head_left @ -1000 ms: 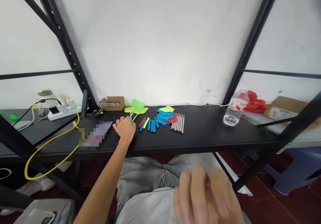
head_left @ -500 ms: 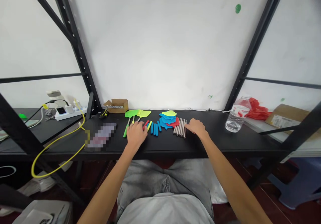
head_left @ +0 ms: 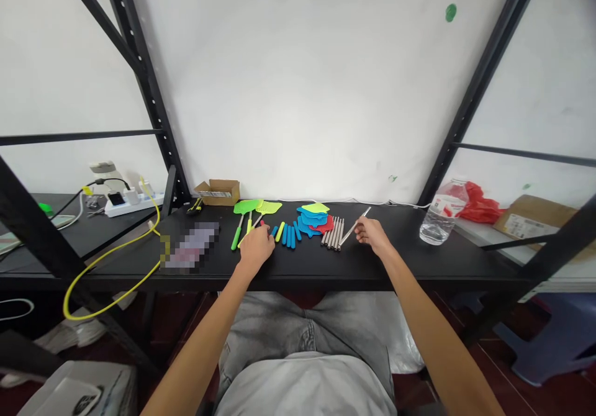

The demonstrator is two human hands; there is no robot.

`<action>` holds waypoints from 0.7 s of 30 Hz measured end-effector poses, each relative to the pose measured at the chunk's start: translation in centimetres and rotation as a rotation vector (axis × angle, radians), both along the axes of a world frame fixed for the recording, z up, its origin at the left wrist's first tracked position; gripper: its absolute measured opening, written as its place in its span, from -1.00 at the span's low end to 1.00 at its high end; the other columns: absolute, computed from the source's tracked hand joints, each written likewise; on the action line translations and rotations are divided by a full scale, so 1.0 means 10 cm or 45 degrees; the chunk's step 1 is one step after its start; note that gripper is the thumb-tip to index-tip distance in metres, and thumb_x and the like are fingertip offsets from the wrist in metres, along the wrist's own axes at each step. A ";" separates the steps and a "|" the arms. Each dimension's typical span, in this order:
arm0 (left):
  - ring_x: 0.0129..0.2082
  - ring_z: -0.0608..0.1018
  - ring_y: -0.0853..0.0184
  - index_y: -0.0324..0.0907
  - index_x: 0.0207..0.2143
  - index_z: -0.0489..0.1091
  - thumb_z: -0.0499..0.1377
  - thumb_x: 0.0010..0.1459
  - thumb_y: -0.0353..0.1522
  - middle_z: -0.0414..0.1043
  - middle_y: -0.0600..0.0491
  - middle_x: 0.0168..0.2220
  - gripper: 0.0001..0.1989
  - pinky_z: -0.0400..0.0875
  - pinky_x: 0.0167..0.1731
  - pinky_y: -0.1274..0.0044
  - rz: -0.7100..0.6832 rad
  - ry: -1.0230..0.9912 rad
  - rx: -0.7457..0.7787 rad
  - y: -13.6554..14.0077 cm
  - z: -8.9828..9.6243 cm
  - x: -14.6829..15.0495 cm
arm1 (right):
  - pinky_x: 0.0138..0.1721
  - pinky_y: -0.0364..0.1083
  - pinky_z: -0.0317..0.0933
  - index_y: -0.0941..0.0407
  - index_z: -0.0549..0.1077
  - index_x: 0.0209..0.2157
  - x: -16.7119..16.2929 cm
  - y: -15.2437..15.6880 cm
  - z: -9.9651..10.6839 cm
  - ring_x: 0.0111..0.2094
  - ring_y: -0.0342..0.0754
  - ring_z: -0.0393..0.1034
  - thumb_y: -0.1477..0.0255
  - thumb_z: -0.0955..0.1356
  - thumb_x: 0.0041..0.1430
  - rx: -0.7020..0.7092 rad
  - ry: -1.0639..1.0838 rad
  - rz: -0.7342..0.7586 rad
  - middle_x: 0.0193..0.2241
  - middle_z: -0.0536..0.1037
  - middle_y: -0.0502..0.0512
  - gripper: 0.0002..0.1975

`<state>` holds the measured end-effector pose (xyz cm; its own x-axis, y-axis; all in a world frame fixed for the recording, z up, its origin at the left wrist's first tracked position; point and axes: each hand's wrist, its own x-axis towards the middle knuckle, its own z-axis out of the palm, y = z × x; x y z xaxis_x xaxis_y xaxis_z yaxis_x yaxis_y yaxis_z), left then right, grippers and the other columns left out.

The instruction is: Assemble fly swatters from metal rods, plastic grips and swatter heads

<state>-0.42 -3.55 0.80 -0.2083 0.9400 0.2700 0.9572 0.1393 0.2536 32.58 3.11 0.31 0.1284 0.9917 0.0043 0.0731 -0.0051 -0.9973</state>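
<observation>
Silver rod in right hand.

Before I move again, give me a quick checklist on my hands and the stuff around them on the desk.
1. Right hand has a metal rod: ok, one is held at a slant in the fingers.
2. Left hand grips the red handle: cannot tell, the hand hides most of it.
3. Other rods kept together: ok, side by side between the pile and the right hand.
4. Swatter heads lying separately: not ok, yellow, blue and red ones overlap in one pile.
5. Water bottle away from both hands: ok, it stands apart, beyond the right hand.
</observation>
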 end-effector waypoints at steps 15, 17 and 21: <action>-0.11 0.57 0.10 -0.16 -0.08 0.49 0.05 0.22 -0.40 0.52 -0.13 -0.11 -0.72 0.40 -0.16 0.42 0.011 -0.006 0.102 0.11 -0.01 -0.16 | -0.64 -0.22 0.18 0.15 0.42 -0.40 -0.11 -0.24 -0.11 -0.64 -0.16 0.37 0.37 0.38 -0.04 0.163 0.381 -0.009 -0.53 0.59 0.14 -0.84; -0.12 0.56 0.14 -0.17 -0.01 0.45 0.05 0.24 -0.39 0.52 -0.10 -0.13 -0.69 0.39 -0.17 0.45 -0.036 -0.069 0.192 0.06 -0.01 -0.17 | -0.62 -0.21 0.20 0.14 0.41 -0.38 -0.12 -0.25 -0.13 -0.62 -0.15 0.39 0.34 0.40 -0.05 0.193 0.413 0.015 -0.50 0.61 0.14 -0.81; -0.15 0.55 0.25 -0.12 0.11 0.39 0.04 0.30 -0.35 0.51 -0.02 -0.13 -0.64 0.37 -0.21 0.52 -0.368 -0.163 0.330 -0.15 -0.06 -0.02 | -0.61 -0.20 0.17 0.13 0.41 -0.32 -0.15 -0.29 -0.13 -0.60 -0.13 0.40 0.29 0.43 -0.06 0.226 0.455 0.152 -0.44 0.63 0.16 -0.73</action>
